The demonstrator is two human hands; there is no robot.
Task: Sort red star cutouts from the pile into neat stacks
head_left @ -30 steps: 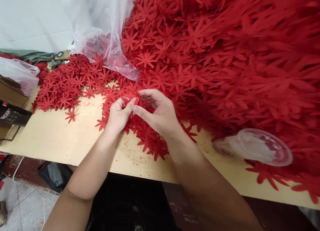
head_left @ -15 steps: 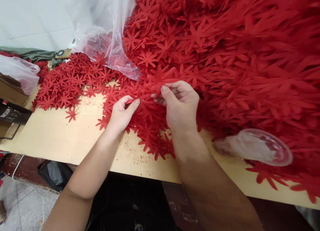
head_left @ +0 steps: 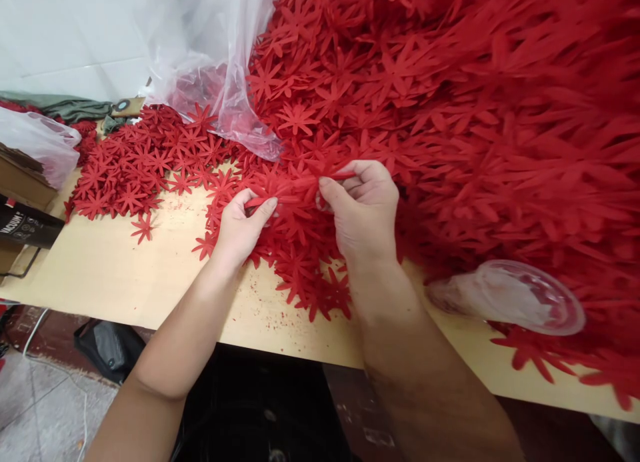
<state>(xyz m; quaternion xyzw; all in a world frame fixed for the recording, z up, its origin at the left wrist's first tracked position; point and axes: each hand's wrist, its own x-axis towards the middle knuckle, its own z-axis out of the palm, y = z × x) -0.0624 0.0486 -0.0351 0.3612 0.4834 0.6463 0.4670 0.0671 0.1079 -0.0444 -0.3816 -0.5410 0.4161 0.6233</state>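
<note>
My left hand (head_left: pixel 244 223) pinches a red petalled piece (head_left: pixel 265 201) between thumb and fingers. Just to its right and slightly higher, my right hand (head_left: pixel 364 205) closes thumb and fingers on another red petalled piece (head_left: pixel 327 173). A small gap separates the two hands, and red petals stretch across it; which piece each belongs to is hard to tell. Beneath and behind both hands lies a large pile of red flower-shaped pieces (head_left: pixel 400 75).
A clear plastic bag (head_left: pixel 200 55) stands at the back. A transparent plastic cup (head_left: pixel 510 297) lies on its side at the right. Red flower pieces (head_left: pixel 125 162) cover the back left of the wooden table (head_left: pixel 150 275). A black box (head_left: pixel 30 225) sits at the left edge.
My left hand has shifted slightly left. The fingertips of my right hand have drawn closer together around the red piece, which has turned a little.
</note>
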